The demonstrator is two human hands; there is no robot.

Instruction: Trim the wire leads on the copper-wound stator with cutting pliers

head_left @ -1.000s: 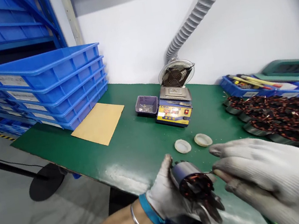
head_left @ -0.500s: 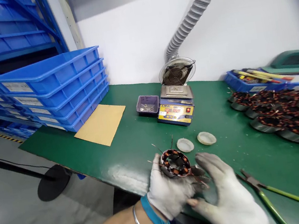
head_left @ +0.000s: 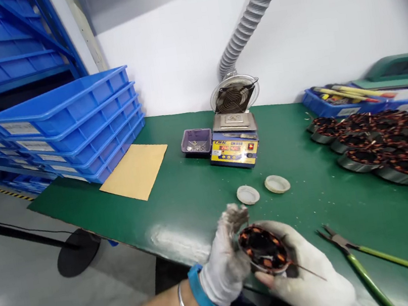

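Note:
A motor stator [head_left: 265, 250], a steel ring with copper windings and dark insulation, is tilted in front of me. My right hand [head_left: 308, 265], in a white glove with the thumb tip bare, is closed around its right side. One thin lead wire sticks out at its lower right. My left hand [head_left: 229, 256], in a soiled white glove, is at the stator's left rim. Its raised fingers are smeared by motion, so whether they pinch a wire cannot be made out. Right of the hands lie green-handled pliers [head_left: 343, 244], jaws apart.
Two round white lids [head_left: 247, 195] lie beyond the hands. Behind are a yellow-fronted heating unit [head_left: 233, 152], a purple tray [head_left: 196, 141] of small parts and a fume hose [head_left: 255, 12]. Several stators [head_left: 379, 147] crowd the right; stacked blue crates [head_left: 69, 122] and cardboard [head_left: 136, 173] stand left.
The stator has passed from my left hand into my right and come lower and nearer, tilting. My left hand has let go of its underside and risen to its left rim. The view shifted slightly.

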